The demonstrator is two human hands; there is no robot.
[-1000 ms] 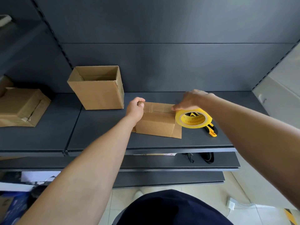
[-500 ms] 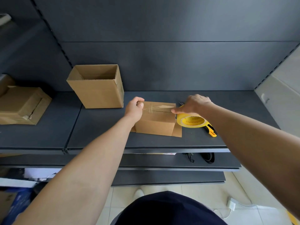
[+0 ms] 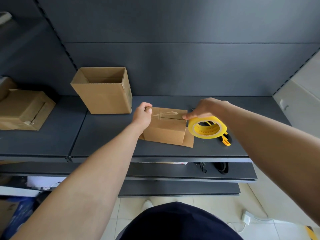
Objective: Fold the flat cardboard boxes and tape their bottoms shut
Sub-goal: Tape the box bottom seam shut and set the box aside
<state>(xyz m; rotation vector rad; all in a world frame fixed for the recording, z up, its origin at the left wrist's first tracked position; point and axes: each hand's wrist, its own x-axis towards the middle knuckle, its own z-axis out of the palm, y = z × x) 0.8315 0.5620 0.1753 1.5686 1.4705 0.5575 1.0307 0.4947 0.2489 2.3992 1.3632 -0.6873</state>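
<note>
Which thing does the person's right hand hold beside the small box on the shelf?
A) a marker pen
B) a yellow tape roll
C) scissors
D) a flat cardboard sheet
B: the right hand grips the yellow tape roll at the right edge of the small box, with clear tape stretched across its top toward the left hand.

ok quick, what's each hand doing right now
Left hand: grips the left end of the box, thumb on the tape strip.
Right hand: holds the tape roll at the box's right end.
</note>
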